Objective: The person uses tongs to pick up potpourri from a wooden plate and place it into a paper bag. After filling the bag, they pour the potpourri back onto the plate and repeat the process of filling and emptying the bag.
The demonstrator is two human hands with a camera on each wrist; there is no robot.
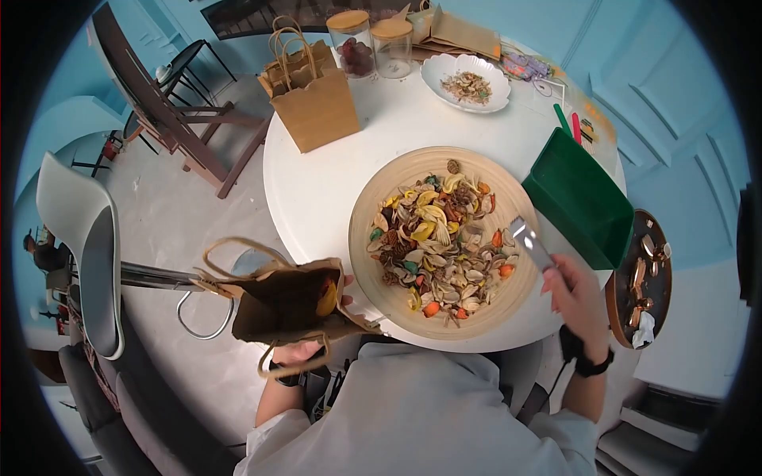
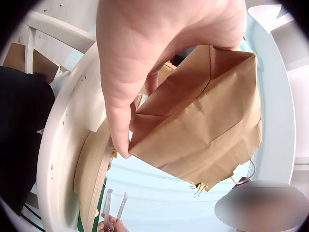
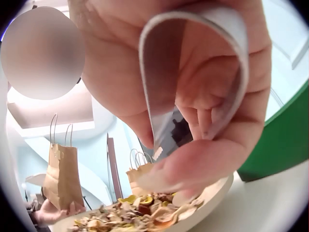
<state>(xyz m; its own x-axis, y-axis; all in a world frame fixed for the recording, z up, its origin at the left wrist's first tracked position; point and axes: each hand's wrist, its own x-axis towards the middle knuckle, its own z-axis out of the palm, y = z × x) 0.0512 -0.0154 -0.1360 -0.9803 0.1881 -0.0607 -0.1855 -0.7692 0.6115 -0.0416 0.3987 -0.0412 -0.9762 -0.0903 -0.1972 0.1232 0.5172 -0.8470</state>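
In the head view, my left hand (image 1: 305, 351) grips an upright-handled brown paper bag (image 1: 349, 321) beyond the table's front left edge, its mouth facing up. A yellow and orange piece (image 1: 327, 297) shows inside the bag. The left wrist view shows thumb and fingers round the bag's side. Metal tongs (image 1: 533, 247) are held in my right hand (image 1: 578, 300), their tips over the right side of a round wooden dish (image 1: 367, 293). Those tips are apart in the left wrist view. Dried petals, cones and orange pods, a potpourri mix (image 1: 436, 238), fill the dish's middle.
Another paper bag (image 1: 321, 115) stands at the back left, beside two lidded glass jars (image 1: 393, 51). A scalloped white bowl (image 1: 502, 95) holds dry bits. Right of the dish lies a green bin (image 1: 583, 198); a dark round tray (image 1: 623, 305) is beyond the table edge.
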